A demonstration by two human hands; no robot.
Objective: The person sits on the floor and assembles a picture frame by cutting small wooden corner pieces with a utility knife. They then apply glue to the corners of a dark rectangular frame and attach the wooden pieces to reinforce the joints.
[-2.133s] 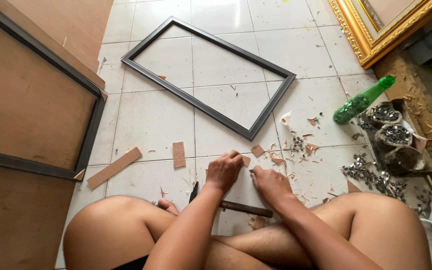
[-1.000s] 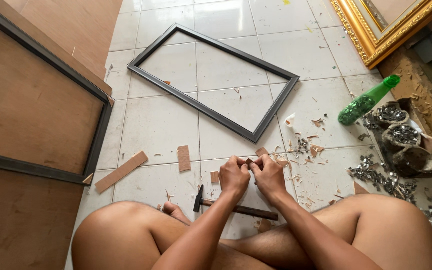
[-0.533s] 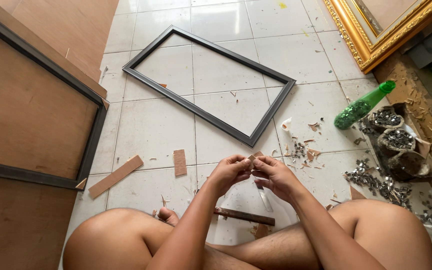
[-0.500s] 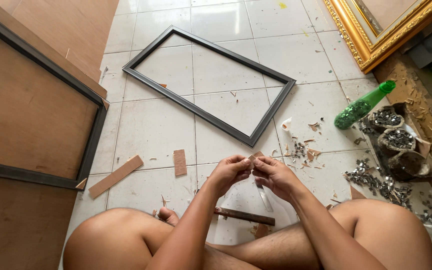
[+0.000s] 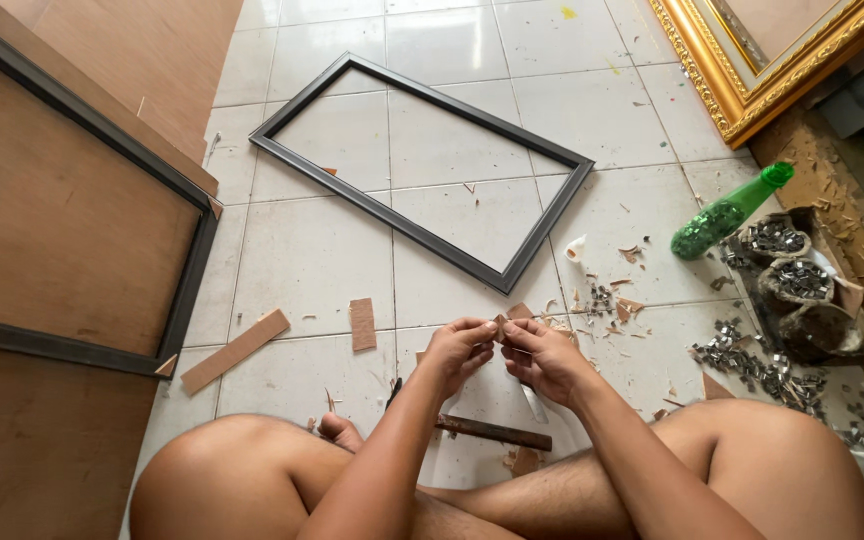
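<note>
Both hands, left hand (image 5: 455, 350) and right hand (image 5: 542, 355), met above the tiled floor (image 5: 332, 240), fingers pinching one small wood piece (image 5: 501, 322) between them, near the dark frame (image 5: 422, 165).

White tiled floor (image 5: 332, 250), littered with wood chips, in what seems soft daylight; brown boards (image 5: 52, 230) at left.

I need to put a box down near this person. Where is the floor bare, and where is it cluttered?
Bare tile lies inside the black frame, and between it and the wood strip on the left. Crowded: the right side, with wood chips, metal clips and the green bottle, and under both hands, where a hammer lies.
</note>
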